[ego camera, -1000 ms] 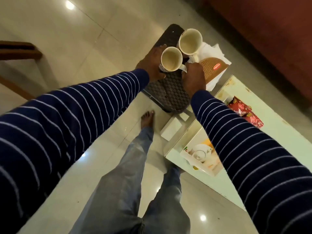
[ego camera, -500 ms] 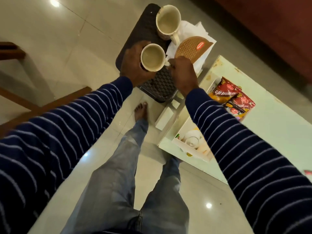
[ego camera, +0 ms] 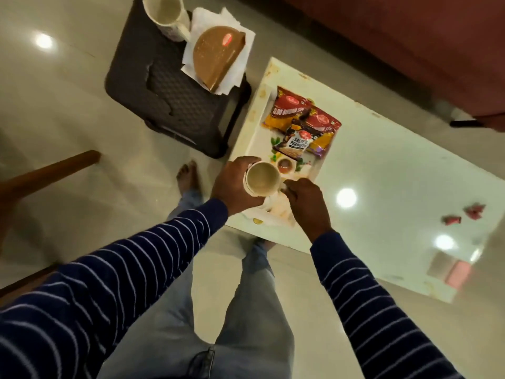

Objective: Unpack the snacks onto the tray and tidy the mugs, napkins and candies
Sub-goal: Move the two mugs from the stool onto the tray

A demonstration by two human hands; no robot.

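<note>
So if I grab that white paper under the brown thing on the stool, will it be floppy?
Probably, yes. The white napkins look thin and crumpled at the edges, so they would likely droop and bend when lifted. They seem very light, and may slide or scatter once the brown holder resting on them comes off. Pulled from under it, they could tear.

Tray (ego camera: 247, 149) at table's (ego camera: 382, 170) near-left corner: far half blocked by snack packets (ego camera: 302, 124), near end by both hands w/ a mug (ego camera: 263, 178) between them. Right of tray, bare tabletop up to the pink candies (ego camera: 464, 214) near the right edge. Dark stool (ego camera: 153, 105) just left of table: near part free, far part taken by 2nd mug (ego camera: 166, 15), napkins (ego camera: 235, 34) & brown holder (ego camera: 216, 56).
</note>
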